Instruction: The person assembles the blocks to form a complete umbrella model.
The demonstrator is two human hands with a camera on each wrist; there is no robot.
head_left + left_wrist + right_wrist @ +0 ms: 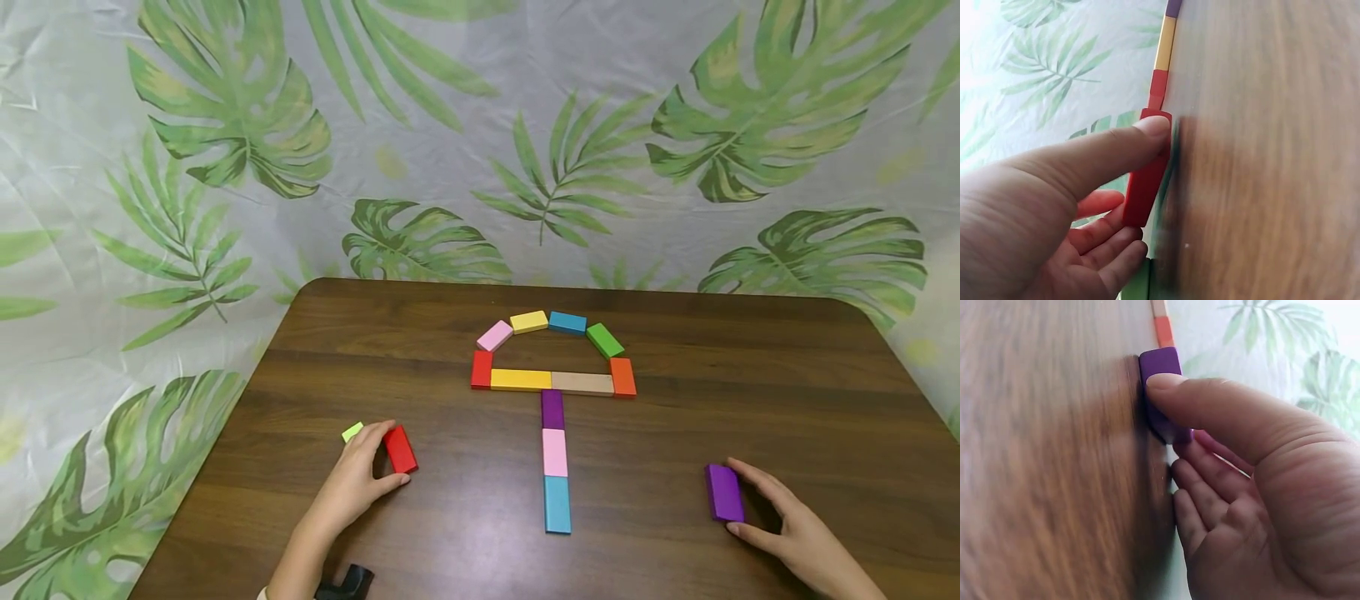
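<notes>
At the left of the table, my left hand [362, 477] pinches a red block [401, 450] between thumb and fingers. The left wrist view shows the thumb on one end of that red block [1147, 181], close over the wood. On the right side, my right hand [791, 525] grips a purple block [724, 493] by its two ends. Its thumb lies against the purple block [1161, 362] in the right wrist view. Partly behind the left hand is a light green block [352, 432].
Mid-table, several blocks form an umbrella-like outline: an arc with a pink block [495, 336] and a green block [605, 340], a yellow block [521, 380] and tan block [582, 383] below, and a stem ending in a light blue block [557, 504]. A black object [352, 582] lies by the left forearm.
</notes>
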